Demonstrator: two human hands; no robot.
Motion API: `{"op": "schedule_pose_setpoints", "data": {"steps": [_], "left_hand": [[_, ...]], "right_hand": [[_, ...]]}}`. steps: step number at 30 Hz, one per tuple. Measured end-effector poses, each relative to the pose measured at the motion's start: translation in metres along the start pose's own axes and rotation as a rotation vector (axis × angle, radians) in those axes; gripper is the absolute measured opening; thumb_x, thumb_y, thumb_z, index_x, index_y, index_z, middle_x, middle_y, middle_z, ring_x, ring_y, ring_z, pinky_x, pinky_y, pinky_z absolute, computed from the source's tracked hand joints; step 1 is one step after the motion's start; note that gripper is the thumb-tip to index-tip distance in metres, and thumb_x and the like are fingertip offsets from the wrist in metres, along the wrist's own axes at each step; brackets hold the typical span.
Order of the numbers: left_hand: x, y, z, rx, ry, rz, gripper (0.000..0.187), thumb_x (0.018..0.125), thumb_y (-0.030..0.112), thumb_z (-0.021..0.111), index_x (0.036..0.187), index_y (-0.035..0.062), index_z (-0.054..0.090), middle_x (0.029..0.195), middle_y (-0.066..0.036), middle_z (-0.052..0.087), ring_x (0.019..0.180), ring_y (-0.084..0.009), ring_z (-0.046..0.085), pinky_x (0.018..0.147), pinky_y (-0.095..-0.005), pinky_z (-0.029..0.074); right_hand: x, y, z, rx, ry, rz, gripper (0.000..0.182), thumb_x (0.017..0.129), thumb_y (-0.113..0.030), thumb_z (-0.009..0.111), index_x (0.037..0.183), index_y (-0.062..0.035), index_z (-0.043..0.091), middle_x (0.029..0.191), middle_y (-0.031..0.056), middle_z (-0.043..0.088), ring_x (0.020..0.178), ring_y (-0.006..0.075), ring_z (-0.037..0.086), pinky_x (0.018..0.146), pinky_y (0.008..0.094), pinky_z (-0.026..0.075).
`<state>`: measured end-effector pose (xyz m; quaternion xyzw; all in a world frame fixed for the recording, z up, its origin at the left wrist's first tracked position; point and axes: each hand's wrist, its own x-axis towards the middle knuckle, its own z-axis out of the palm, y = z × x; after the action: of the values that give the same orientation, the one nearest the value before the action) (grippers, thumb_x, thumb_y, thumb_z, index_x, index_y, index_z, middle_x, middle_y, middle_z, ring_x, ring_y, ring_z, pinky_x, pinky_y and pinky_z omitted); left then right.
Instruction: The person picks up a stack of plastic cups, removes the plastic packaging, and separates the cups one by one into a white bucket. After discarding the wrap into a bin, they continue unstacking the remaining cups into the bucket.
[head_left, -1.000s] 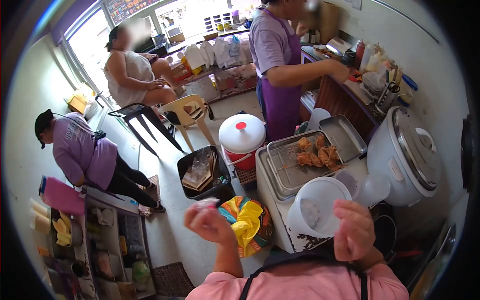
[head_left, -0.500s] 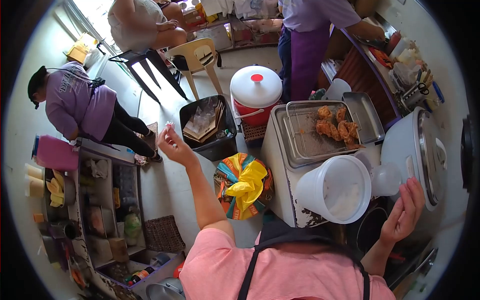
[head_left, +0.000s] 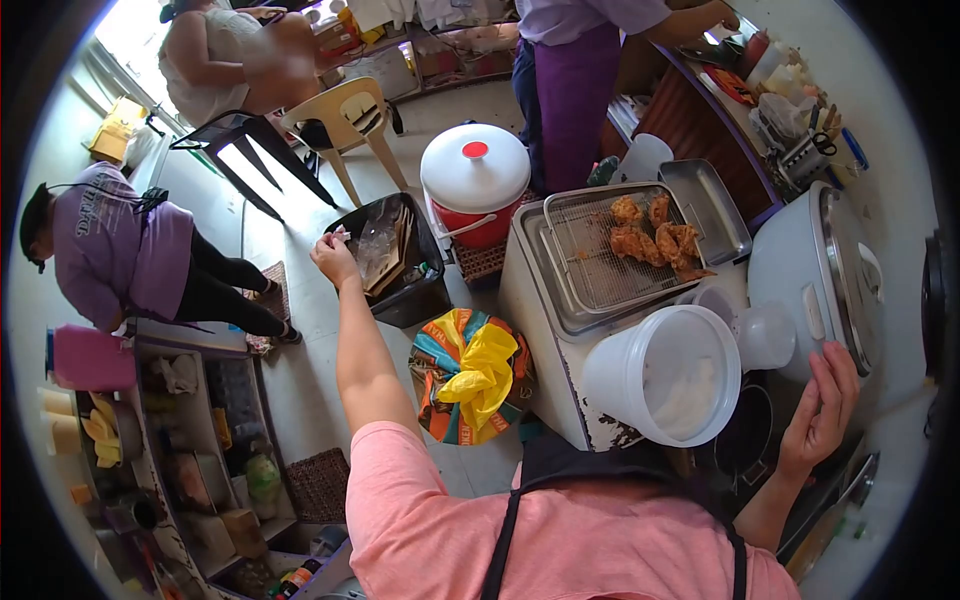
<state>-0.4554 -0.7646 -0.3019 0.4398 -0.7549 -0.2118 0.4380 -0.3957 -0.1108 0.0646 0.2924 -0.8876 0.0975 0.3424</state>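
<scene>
My left hand (head_left: 336,262) reaches out to the left edge of a black bin (head_left: 408,306), its fingers pinched on a small crumpled whitish scrap (head_left: 342,233). Cardboard (head_left: 393,252) and clear plastic (head_left: 377,238) fill the bin. On the other side, my right hand (head_left: 822,418) is raised with fingers stretched out and nothing in them. It is nearest to a large pale rice cooker (head_left: 790,262) with a shiny lid. To its left stands a white plastic tub (head_left: 603,385) with white powder (head_left: 690,395) in the bottom.
Fried chicken (head_left: 650,240) lies on a wire rack over a metal tray (head_left: 535,275). A red cooler (head_left: 478,222) with a white lid and a bag with a yellow knot (head_left: 480,375) stand nearby. Three people are around: one at left, one seated, one at the back counter.
My left hand has moved down to the bin's edge, still pinching the scrap. My right hand stays raised with its fingers out. The view has shifted slightly.
</scene>
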Motion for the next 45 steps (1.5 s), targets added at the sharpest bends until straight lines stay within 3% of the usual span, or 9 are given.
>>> {"op": "schedule_pose_setpoints", "data": {"steps": [7, 13, 15, 18, 22, 28, 35, 41, 45], "left_hand": [[0.0, -0.043, 0.047, -0.025, -0.275, -0.07, 0.047, 0.078, 0.015, 0.052, 0.124, 0.0051, 0.058, 0.122, -0.019, 0.06, 0.114, -0.037, 0.054, 0.099, -0.0415, 0.042], [-0.099, -0.142, 0.059, 0.117, -0.654, -0.43, 0.032, 0.082, 0.028, 0.053, 0.107, 0.0113, 0.067, 0.109, -0.023, 0.062, 0.103, -0.0408, 0.059, 0.091, -0.0452, 0.047], [-0.152, -0.128, 0.009, 0.197, -0.56, -0.323, 0.029, 0.084, 0.027, 0.053, 0.104, 0.0131, 0.069, 0.104, -0.022, 0.063, 0.098, -0.04, 0.06, 0.087, -0.0466, 0.047], [-0.218, -0.156, -0.045, 0.242, -0.457, -0.579, 0.025, 0.085, 0.021, 0.052, 0.101, 0.0138, 0.071, 0.104, -0.019, 0.064, 0.099, -0.0359, 0.06, 0.088, -0.0441, 0.047], [-0.283, -0.199, -0.111, 0.198, -0.141, -0.748, 0.026, 0.081, 0.012, 0.052, 0.096, 0.0038, 0.071, 0.094, -0.018, 0.069, 0.087, -0.0329, 0.065, 0.081, -0.0412, 0.05], [-0.234, -0.168, -0.186, 0.268, 0.147, -0.358, 0.026, 0.085, 0.005, 0.047, 0.096, 0.0038, 0.071, 0.096, -0.017, 0.069, 0.084, -0.0308, 0.065, 0.08, -0.0402, 0.052], [-0.146, 0.118, -0.273, -0.078, 0.396, 0.09, 0.025, 0.096, 0.015, 0.047, 0.107, 0.0025, 0.065, 0.113, -0.014, 0.063, 0.098, -0.0254, 0.062, 0.085, -0.0352, 0.051], [-0.259, 0.359, -0.341, -1.096, 0.446, 0.732, 0.023, 0.099, 0.023, 0.045, 0.105, 0.0029, 0.053, 0.111, -0.015, 0.055, 0.109, -0.0301, 0.055, 0.095, -0.0426, 0.045], [-0.362, 0.427, -0.33, -1.173, -0.894, 1.037, 0.033, 0.095, 0.022, 0.043, 0.122, 0.0051, 0.053, 0.12, -0.012, 0.057, 0.107, -0.0277, 0.057, 0.088, -0.0427, 0.047]], "right_hand": [[0.001, -0.004, 0.002, -0.044, -0.075, 0.024, 0.024, 0.09, 0.002, 0.049, 0.109, 0.0024, 0.064, 0.119, 0.0151, 0.058, 0.115, 0.0332, 0.053, 0.098, 0.0414, 0.041], [-0.005, 0.003, 0.008, -0.005, -0.024, 0.054, 0.018, 0.087, 0.005, 0.053, 0.105, 0.0029, 0.059, 0.112, 0.0164, 0.058, 0.106, 0.03, 0.055, 0.092, 0.0383, 0.043], [-0.016, 0.013, 0.012, 0.121, 0.071, 0.112, 0.012, 0.087, 0.007, 0.054, 0.098, 0.0025, 0.056, 0.105, 0.016, 0.057, 0.096, 0.0268, 0.055, 0.086, 0.0353, 0.044], [-0.028, 0.024, 0.006, 0.364, 0.228, 0.183, 0.013, 0.087, 0.011, 0.052, 0.083, 0.0005, 0.046, 0.088, 0.0123, 0.052, 0.077, 0.0197, 0.049, 0.071, 0.0284, 0.042], [-0.035, 0.043, -0.017, 0.111, 0.204, 0.129, 0.006, 0.089, 0.01, 0.05, 0.087, 0.0045, 0.052, 0.083, 0.0124, 0.054, 0.073, 0.0202, 0.051, 0.067, 0.0277, 0.042], [-0.059, 0.098, -0.024, 0.262, 0.545, 0.635, 0.016, 0.097, -0.011, 0.053, 0.098, 0.003, 0.06, 0.086, 0.0044, 0.062, 0.08, 0.0117, 0.057, 0.077, 0.025, 0.048], [-0.134, 0.191, 0.017, 0.839, 0.731, 1.056, 0.02, 0.096, -0.022, 0.054, 0.088, -0.0052, 0.062, 0.086, 0.0027, 0.063, 0.076, 0.0115, 0.056, 0.074, 0.0261, 0.045], [-0.224, 0.225, 0.097, 1.204, 0.432, 1.537, 0.03, 0.092, -0.034, 0.054, 0.106, -0.0097, 0.063, 0.101, 0.0031, 0.065, 0.092, 0.0153, 0.057, 0.081, 0.0332, 0.044], [-0.24, 0.246, 0.148, 1.376, 0.276, 1.587, 0.033, 0.092, -0.036, 0.053, 0.111, -0.0108, 0.064, 0.111, 0.0032, 0.064, 0.102, 0.018, 0.053, 0.088, 0.0352, 0.04]]}}
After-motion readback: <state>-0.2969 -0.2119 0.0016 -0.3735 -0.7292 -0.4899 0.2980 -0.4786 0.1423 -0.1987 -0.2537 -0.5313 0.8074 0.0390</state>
